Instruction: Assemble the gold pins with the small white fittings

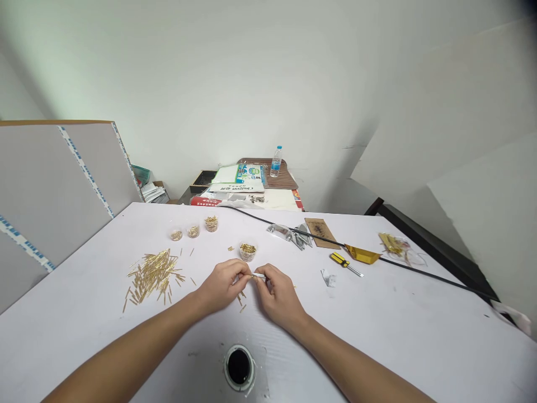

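Note:
My left hand [225,284] is closed in a pinch on a small gold pin, mostly hidden by the fingertips. Facing it, my right hand [277,294] grips a slim silver-white piece [259,275] whose kind I cannot make out; its tip meets the left fingertips. Just beyond the hands stands a small clear cup [248,255] filled with short gold parts. A few loose gold pins [241,302] lie on the white table between and below the hands. To the left spreads a big heap of gold pins [156,274].
Small cups of gold parts [211,224] stand at the back left. Near me sits a round container with a black inside [239,366]. A yellow-black screwdriver [346,264], a black cable [436,275] and a brown card [322,233] lie to the right. A grey partition [62,196] borders the left.

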`<state>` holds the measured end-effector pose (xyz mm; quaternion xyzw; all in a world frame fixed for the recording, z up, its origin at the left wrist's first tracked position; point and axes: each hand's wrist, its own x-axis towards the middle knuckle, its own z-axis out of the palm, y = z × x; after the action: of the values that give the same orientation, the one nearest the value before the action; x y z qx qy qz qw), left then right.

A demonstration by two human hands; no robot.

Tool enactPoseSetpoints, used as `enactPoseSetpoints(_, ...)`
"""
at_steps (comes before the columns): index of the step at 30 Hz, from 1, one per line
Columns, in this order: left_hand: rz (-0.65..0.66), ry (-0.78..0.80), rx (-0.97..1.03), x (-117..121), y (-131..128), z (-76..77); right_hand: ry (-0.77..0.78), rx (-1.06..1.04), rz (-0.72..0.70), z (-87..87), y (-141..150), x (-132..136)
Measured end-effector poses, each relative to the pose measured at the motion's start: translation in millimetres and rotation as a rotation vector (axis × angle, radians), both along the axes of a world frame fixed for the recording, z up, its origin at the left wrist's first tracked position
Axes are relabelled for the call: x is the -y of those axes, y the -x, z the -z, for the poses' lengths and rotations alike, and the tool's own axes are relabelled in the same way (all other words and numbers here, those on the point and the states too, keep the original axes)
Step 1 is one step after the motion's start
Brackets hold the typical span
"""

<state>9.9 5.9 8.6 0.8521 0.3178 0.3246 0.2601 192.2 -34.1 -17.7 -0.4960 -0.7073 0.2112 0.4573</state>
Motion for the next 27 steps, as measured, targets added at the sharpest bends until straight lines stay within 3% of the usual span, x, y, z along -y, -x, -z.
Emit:
enactPoseSetpoints(7,0.023,0.012,-0.028,-4.1,1.6,0.4,0.085,-0.027,0.001,1.1,0.7,-3.0)
enactPoseSetpoints(13,-0.049,0.05,-0.229,-13.1,5.9,-10.6,0.169,-0.08,0.161,1.7,1.7,-6.2)
enactPoseSetpoints(21,0.085,-0.217,-0.579,-13.7,12.3,-25.0,0.223,-0.173,0.175,2.5,-1.9,-9.9)
enactPoseSetpoints(24,0.115,-0.252,-0.604,-11.1,13.1,-31.7,0.247,-0.183,0.164,3.1,-1.8,-10.8)
enactPoseSetpoints(27,0.066,-0.23,-0.504,-14.7,13.8,-45.7,0.248,-0.188,0.154,3.3,-1.4,-11.6)
